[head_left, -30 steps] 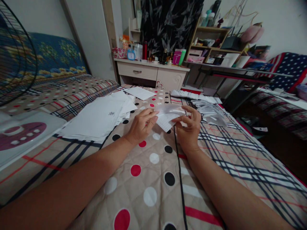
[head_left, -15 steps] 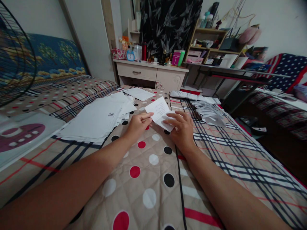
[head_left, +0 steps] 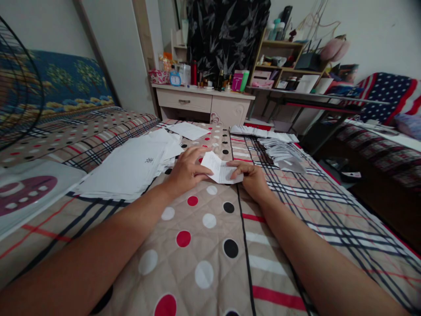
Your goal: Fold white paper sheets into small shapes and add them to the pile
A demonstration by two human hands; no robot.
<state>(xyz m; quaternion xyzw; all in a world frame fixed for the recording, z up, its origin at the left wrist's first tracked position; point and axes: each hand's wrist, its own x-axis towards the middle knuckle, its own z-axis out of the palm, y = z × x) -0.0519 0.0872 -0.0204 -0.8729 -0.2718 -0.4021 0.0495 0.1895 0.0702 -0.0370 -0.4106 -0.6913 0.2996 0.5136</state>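
Observation:
A small white slip of paper (head_left: pixel 219 169) with fine print lies folded on the quilted bedspread (head_left: pixel 204 245) between both hands. My left hand (head_left: pixel 187 169) rests on the quilt with its fingers pinching the slip's left edge. My right hand (head_left: pixel 251 177) presses the slip's right part down with curled fingers. Both forearms reach in from the bottom of the view.
A spread of white sheets (head_left: pixel 131 164) lies left of the hands, a single sheet (head_left: pixel 188 130) farther back. Rows of small folded slips (head_left: pixel 279 149) lie at the right. A fan base (head_left: pixel 23 193) sits at left. A dresser (head_left: pixel 204 103) and shelves (head_left: pixel 289 66) stand behind.
The slip was held up between both hands, then turned and lowered. Now it lies folded flat on the quilt with both hands pressing on it. The view has shifted slightly.

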